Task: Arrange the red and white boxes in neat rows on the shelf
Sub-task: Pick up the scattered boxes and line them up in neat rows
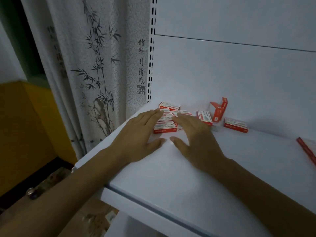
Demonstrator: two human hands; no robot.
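Observation:
Several small red and white boxes lie on the white shelf [196, 168] near its back left corner. A tight cluster [165, 126] sits between my hands, with one box [169, 106] behind it. My left hand [138, 134] lies flat with straight fingers against the cluster's left side. My right hand [196, 135] lies flat too, its fingers over the cluster's right part. Further right stand a tilted box [204, 117], an upright box with an open flap [219, 110] and a flat box [236, 125].
The shelf's white back panel [239, 69] rises behind the boxes. A slotted upright [151, 53] marks the left end, with a bamboo-print curtain [95, 65] beside it. A red-edged item [307, 151] pokes in at the right edge. A yellow surface [22, 134] lies lower left.

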